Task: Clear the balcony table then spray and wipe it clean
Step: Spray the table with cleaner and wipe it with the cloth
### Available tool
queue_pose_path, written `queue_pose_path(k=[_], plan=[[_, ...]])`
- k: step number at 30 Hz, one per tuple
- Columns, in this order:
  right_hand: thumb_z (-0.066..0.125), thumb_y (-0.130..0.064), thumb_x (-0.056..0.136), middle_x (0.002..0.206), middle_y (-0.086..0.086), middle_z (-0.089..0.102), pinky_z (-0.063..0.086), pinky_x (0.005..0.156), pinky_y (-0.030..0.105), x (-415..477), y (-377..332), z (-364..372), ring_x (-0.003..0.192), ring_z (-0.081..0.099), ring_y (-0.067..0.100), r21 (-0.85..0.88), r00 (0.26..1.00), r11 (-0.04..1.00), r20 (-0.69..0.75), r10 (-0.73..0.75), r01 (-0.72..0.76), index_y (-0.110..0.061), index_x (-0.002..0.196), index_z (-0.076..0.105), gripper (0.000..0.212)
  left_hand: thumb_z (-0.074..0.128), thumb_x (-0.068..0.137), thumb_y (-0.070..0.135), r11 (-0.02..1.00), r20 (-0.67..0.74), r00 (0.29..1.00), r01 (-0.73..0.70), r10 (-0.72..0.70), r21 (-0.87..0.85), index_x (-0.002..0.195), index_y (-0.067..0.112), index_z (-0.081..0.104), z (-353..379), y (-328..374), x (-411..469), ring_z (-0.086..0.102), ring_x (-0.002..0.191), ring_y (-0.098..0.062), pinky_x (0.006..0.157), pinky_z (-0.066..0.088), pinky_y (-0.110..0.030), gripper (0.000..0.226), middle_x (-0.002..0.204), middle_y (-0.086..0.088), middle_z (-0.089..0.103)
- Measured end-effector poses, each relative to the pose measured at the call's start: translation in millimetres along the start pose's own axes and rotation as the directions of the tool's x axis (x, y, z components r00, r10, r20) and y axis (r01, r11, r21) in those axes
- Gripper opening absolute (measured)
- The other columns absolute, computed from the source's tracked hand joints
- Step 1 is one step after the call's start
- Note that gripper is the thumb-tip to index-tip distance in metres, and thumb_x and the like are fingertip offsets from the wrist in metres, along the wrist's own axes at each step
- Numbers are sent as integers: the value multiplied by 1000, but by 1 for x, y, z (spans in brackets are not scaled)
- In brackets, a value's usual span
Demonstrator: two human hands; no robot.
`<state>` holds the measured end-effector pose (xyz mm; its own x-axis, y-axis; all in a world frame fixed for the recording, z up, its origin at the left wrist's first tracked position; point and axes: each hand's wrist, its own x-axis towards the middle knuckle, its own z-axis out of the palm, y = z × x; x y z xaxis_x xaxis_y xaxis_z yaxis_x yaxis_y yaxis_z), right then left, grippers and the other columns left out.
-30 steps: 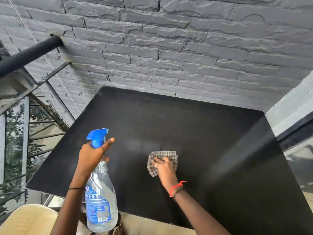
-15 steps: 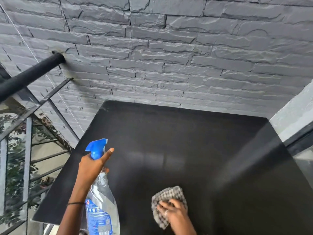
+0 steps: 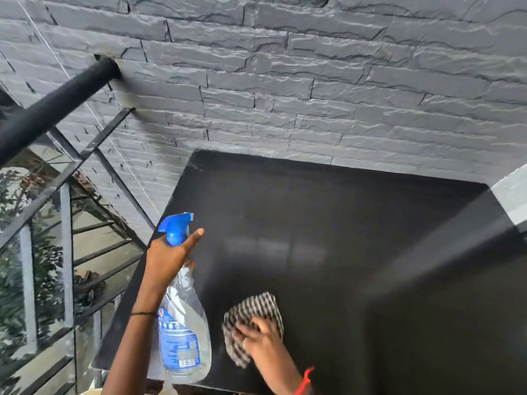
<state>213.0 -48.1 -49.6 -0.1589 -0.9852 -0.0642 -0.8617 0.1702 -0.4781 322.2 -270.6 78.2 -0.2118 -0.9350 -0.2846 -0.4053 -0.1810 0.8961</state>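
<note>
Left fingers (image 3: 196, 235) round bottle (image 3: 182, 337), right fingers (image 3: 243, 329) seemingly flat on cloth (image 3: 256, 306) near table (image 3: 313, 209) edge

One table (image 3: 342, 223), one spray bottle (image 3: 182, 340), one cloth (image 3: 253, 309), one left hand (image 3: 168, 258), one right hand (image 3: 262, 340), one railing (image 3: 57, 106)

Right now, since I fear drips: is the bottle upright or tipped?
Upright, slightly tilted: left hand holds the bottle by its neck, nozzle on top.

Table top (image 3: 342, 212) was smooth and faintly glossy. Spray bottle (image 3: 182, 323) was clear plastic, cloth (image 3: 253, 307) checked weave. Wall (image 3: 313, 81) was rough
</note>
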Motion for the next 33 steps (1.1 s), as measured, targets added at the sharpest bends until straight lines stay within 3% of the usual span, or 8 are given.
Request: queue_pose_path(k=[5, 8, 10, 13, 17, 25, 30, 33], plan=[[5, -35, 104, 113, -34, 55, 26, 104, 13, -71, 39, 14, 104, 49, -9, 71, 999, 996, -1, 54, -54, -43, 97, 73, 69, 79, 73, 47, 1000, 16, 1000, -25, 25, 10, 75, 3, 67, 5, -4, 24, 63, 56, -23, 72, 57, -43, 45, 66, -13, 72], [44, -51, 94, 133, -36, 43, 26, 110, 8, -72, 90, -24, 121, 44, -19, 142, 948, 945, 169, 271, -296, -52, 130, 47, 36, 77, 73, 49, 998, 29, 999, -40, 38, 45, 63, 11, 63, 8, -5, 30, 59, 48, -17, 66, 49, -35, 42, 41, 1, 61], [68, -50, 73, 120, -25, 62, 39, 99, 6, -56, 136, -43, 112, 55, -13, -26, 927, 929, -75, 367, -369, -35, 126, 60, 56, 78, 74, 47, 999, 39, 998, -41, 40, 25, 61, 13, 62, 8, -5, 37, 59, 49, -20, 69, 50, -40, 40, 39, 2, 58], [52, -17, 95, 130, -5, 58, 26, 93, -8, 14, 164, -95, 113, 51, -12, -117, 890, 885, -137, 434, -450, -7, 128, 58, 36, 79, 73, 47, 998, 44, 998, -46, 44, 32, 62, 9, 62, 8, -7, 45, 59, 50, -24, 71, 53, -43, 43, 40, 2, 58], [38, -1, 97, 142, 2, 50, 21, 108, 16, 118, 163, -115, 127, 42, 22, 19, 869, 893, -222, 443, -450, -14, 135, 53, 43, 78, 72, 50, 996, 37, 998, -56, 53, 75, 67, 3, 65, 6, -6, 55, 63, 49, -24, 70, 54, -42, 49, 42, -1, 60], [43, -15, 93, 140, 0, 53, 32, 111, 31, 142, 89, -71, 129, 43, 20, 46, 974, 974, 51, 221, -224, -22, 131, 57, 41, 78, 76, 43, 993, 24, 996, -83, 82, 88, 69, 0, 62, 14, 13, 85, 63, 54, -33, 72, 55, -47, 46, 47, -9, 61], [55, -22, 75, 119, -26, 64, 33, 97, 17, 84, 136, -75, 103, 61, 2, -194, 996, 978, 19, 87, -81, -41, 109, 69, 41, 78, 74, 47, 995, 3, 998, -71, 71, 72, 69, 6, 63, 31, 27, 110, 59, 44, -20, 66, 52, -40, 45, 41, -2, 59], [60, -17, 85, 138, -5, 55, 37, 101, 10, 84, 189, -107, 116, 55, -2, -174, 986, 971, 7, 169, -165, -33, 120, 60, 38, 78, 74, 48, 995, -2, 997, -74, 74, 63, 69, 4, 64, 41, 30, 120, 57, 38, -14, 65, 52, -41, 46, 41, -3, 59]])
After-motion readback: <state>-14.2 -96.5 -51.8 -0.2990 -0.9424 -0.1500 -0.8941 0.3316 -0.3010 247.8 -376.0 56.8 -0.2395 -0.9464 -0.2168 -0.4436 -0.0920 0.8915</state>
